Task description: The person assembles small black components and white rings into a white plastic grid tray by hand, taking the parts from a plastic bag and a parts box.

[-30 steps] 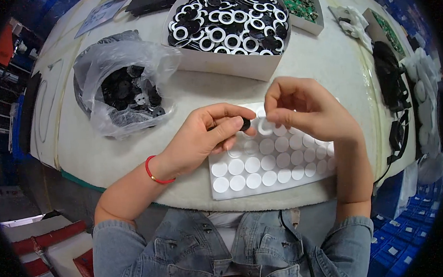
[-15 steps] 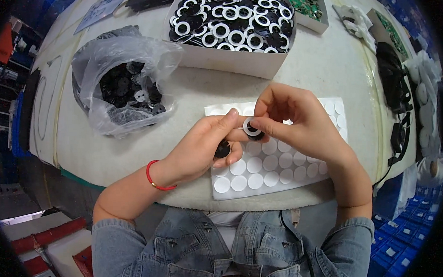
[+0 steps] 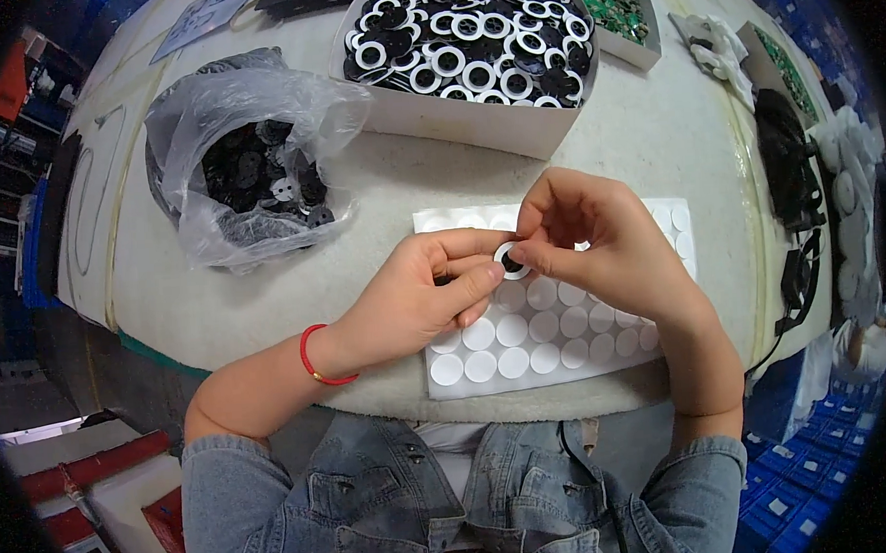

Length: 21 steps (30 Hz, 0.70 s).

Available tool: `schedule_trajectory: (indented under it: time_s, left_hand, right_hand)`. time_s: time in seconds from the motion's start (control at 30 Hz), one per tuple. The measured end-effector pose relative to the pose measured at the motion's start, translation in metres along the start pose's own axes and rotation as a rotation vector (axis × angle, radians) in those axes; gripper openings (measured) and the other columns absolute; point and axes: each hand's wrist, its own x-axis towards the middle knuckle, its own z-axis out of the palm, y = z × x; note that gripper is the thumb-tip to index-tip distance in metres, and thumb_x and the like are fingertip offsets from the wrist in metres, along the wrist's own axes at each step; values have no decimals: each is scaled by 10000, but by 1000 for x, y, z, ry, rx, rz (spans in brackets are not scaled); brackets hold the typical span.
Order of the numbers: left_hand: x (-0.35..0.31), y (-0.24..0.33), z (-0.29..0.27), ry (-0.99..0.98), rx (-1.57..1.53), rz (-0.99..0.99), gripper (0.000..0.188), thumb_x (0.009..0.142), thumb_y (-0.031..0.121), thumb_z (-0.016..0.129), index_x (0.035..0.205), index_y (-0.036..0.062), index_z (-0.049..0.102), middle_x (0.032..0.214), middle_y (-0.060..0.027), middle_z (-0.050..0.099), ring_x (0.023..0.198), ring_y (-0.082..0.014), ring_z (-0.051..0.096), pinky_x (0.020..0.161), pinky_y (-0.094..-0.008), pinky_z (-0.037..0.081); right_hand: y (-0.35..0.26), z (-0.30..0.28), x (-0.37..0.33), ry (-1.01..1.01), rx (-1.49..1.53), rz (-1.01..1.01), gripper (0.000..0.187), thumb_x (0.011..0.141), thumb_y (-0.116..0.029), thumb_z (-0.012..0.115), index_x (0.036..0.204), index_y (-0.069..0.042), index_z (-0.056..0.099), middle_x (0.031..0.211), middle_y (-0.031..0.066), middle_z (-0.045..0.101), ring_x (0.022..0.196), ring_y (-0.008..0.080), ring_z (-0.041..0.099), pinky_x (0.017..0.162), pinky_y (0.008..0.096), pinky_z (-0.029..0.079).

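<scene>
Between my two hands is a black disc with a white ring (image 3: 504, 269) on its face. My right hand (image 3: 602, 243) pinches its right side between thumb and fingers. The thumb and forefinger of my left hand (image 3: 413, 283) hold its left edge. Another black disc (image 3: 443, 279) is tucked in my left palm, mostly hidden by the thumb and curled fingers. Under both hands lies a white sheet of round white stickers (image 3: 513, 361), set out in rows and partly covered by my right hand.
Past my hands, a white box (image 3: 475, 125) is heaped with black discs bearing white rings. To the left, a clear plastic bag (image 3: 200, 224) gapes around plain black discs. Green circuit boards (image 3: 609, 7) fill a box at the far right. A black cable (image 3: 799, 278) lies along the right edge.
My left thumb has come down and right onto the ringed disc's edge, its fingers curling in. The disc in my left palm is now more hidden. My right hand keeps its pinch.
</scene>
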Motion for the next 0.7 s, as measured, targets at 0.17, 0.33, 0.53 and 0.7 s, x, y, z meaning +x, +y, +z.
schedule_trajectory:
  time_s: [0.17,0.33,0.53,0.7]
  left_hand:
    - [-1,2,1,57,69,16,341,949,86,511,1266,-36,531,605,60,483,541,-22,420,512,-193,353]
    - [-2,0,3,101,51,36,319,942,76,520,1240,-34,550,605,63,496,545,-17,430,508,-188,357]
    - [1,-4,-2,139,-2,109,297,940,65,518,1230,-2,524,729,3,603,540,-22,433,490,-176,333]
    - [0,-2,-7,149,182,106,286,948,81,517,1222,12,472,868,-56,659,552,-19,429,491,-171,336]
  right_hand:
    - [-4,2,1,18,-36,17,90,822,1,628,842,1,540,674,-7,536,625,39,498,538,215,412]
    - [-5,0,0,-21,-58,11,122,807,4,630,844,3,514,684,-5,526,645,48,507,545,221,416]
    - [-2,5,-1,-76,-82,10,174,799,-18,661,840,-9,492,694,2,513,649,68,497,553,227,418]
    - [0,1,2,-108,-129,32,209,838,-147,705,880,10,573,673,20,534,620,74,487,525,225,391]
